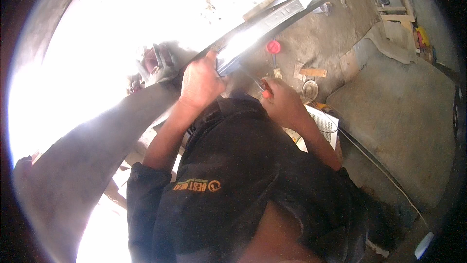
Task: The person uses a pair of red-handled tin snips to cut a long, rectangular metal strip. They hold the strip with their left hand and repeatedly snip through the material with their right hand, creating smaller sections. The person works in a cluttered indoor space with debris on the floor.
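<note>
Left hand [200, 80] clamped on the rail [262, 22], right hand [284, 102] gripping an orange-handled tool [265, 92]; glare could make it slip.

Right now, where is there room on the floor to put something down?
The widest bare patch is the grey floor slab on the right, between the white grille and the wooden scraps. It is crowded around both hands: left hand grips the long metal channel, right hand holds an orange-handled tool, with a red cap and round metal disc close by.

Glossy metal channel [262, 24] — rough matt concrete floor [404, 102] — black cloth shirt [243, 175] (matt).
</note>
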The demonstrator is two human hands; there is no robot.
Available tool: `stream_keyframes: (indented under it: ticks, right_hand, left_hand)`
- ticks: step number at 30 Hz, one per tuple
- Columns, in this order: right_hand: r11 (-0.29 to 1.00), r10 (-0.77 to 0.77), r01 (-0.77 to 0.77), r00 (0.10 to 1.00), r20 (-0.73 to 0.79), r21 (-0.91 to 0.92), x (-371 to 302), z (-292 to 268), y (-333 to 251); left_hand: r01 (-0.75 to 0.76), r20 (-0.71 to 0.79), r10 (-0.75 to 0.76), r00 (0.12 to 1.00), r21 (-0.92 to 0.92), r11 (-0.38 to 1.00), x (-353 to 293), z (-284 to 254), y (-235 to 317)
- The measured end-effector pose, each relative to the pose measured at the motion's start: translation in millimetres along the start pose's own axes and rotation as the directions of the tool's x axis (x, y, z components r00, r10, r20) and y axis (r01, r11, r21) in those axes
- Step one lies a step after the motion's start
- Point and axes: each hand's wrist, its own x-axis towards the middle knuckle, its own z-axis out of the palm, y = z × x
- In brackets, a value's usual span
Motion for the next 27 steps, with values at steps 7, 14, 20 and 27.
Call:
stream_keyframes:
  ticks: [7,14,20,27]
  right_hand:
    - [0.999,-0.013,0.012,1.0,-0.02,-0.052,-11,-7,-1]
    - [0.996,-0.045,0.041,0.998,-0.048,-0.084,-15,-16,-11]
    - [0.995,-0.089,0.084,0.993,-0.082,-0.058,-6,-8,-6]
    - [0.998,-0.059,0.058,0.997,-0.049,-0.013,-1,-7,-7]
  left_hand:
    - [-0.018,-0.013,0.015,1.0,-0.303,0.953,-2,11,-11]
    - [0.049,0.066,-0.02,0.998,-0.479,0.877,-1,9,-11]
    - [0.037,0.078,-0.005,0.997,-0.407,0.913,3,12,-13]
    - [-0.003,0.055,0.018,0.998,-0.27,0.963,4,13,-8]
